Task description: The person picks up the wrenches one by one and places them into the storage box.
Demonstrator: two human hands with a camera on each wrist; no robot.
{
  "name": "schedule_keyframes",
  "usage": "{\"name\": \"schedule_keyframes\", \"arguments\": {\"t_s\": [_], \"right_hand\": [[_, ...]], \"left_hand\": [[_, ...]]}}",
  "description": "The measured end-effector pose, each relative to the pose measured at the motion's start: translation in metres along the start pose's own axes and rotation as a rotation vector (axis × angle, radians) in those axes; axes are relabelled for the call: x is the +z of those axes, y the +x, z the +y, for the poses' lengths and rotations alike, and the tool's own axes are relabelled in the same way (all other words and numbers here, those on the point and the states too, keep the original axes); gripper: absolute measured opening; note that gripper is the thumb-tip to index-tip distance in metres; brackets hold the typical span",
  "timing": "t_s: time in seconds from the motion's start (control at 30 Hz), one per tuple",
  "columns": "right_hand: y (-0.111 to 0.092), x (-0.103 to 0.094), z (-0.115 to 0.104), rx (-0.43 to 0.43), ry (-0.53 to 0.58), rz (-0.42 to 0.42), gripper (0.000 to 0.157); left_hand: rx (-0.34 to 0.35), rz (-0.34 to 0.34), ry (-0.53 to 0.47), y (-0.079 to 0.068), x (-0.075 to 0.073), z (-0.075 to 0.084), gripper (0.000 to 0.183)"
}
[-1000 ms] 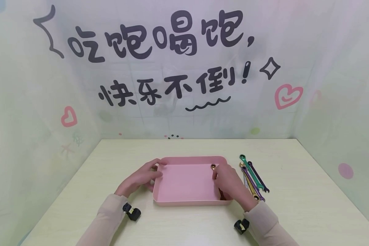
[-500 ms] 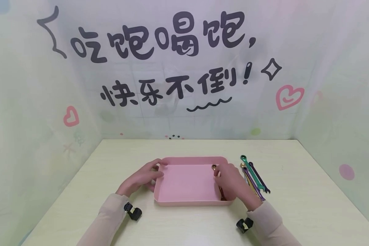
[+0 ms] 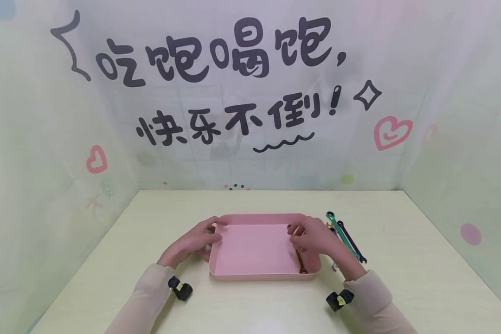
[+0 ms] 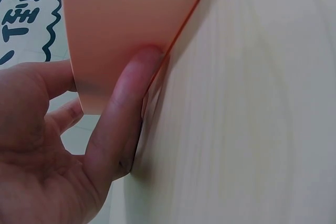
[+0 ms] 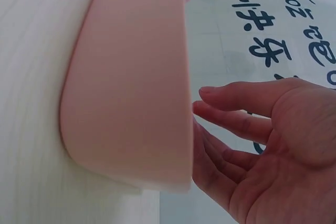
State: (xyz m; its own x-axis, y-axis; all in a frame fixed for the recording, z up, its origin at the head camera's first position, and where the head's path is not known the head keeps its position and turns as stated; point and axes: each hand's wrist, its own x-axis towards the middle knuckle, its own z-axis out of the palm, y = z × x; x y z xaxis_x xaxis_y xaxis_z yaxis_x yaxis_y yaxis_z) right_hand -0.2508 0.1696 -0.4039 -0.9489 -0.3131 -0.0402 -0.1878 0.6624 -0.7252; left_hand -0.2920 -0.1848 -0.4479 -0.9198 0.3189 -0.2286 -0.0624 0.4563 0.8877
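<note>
A shallow pink tray [image 3: 254, 277] rests on the table. My left hand [image 3: 194, 240] grips its left wall, fingertips over the rim; the left wrist view shows a digit [image 4: 139, 72] pressed along the wall's outside. Inside the tray, by the right wall, lies a bronze-coloured wrench [image 3: 303, 268], its middle hidden under my right hand [image 3: 315, 236]. The right hand hovers there with thumb and fingers spread apart, nothing held. From the right wrist view, that hand [image 5: 273, 140] sits over the tray's rim, its thumb separate from the other fingers.
Right of the tray, a green ratchet wrench [image 3: 331, 215] and a dark purple wrench [image 3: 350, 241] lie close together with other wrenches, partly hidden behind the right forearm. A printed cloth [image 3: 250, 171] hangs behind the wooden table [image 3: 171, 204].
My right hand has let go of the bronze wrench, its fingers spreading and lifting slightly to the right. More of the wrench's near end shows now. The left hand stays on the tray.
</note>
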Motion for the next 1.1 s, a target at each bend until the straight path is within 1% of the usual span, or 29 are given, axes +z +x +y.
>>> {"name": "schedule_keyframes", "arguments": {"t_s": [0.1, 0.23, 0.43, 0.67, 0.87, 1.1], "right_hand": [[0.000, -0.006, 0.003, -0.030, 0.020, -0.028, 0.022], [0.000, -0.013, 0.007, -0.056, 0.022, -0.043, 0.021], [0.001, -0.018, 0.012, -0.058, 0.046, -0.047, 0.020], [-0.001, -0.024, 0.012, -0.063, 0.057, -0.047, 0.024], [-0.003, -0.030, 0.012, -0.043, 0.043, -0.020, 0.026], [-0.001, -0.033, 0.016, -0.010, 0.034, 0.005, 0.026]], "left_hand": [[0.000, 0.000, -0.005, -0.001, 0.000, 0.001, 0.047], [0.002, -0.005, -0.010, -0.001, 0.000, 0.002, 0.047], [0.006, -0.009, -0.014, 0.000, 0.000, 0.003, 0.047], [-0.001, -0.008, -0.016, 0.001, 0.000, 0.001, 0.047], [-0.002, -0.004, -0.014, 0.001, 0.000, 0.001, 0.046], [-0.009, 0.005, -0.004, 0.001, 0.001, 0.000, 0.046]]}}
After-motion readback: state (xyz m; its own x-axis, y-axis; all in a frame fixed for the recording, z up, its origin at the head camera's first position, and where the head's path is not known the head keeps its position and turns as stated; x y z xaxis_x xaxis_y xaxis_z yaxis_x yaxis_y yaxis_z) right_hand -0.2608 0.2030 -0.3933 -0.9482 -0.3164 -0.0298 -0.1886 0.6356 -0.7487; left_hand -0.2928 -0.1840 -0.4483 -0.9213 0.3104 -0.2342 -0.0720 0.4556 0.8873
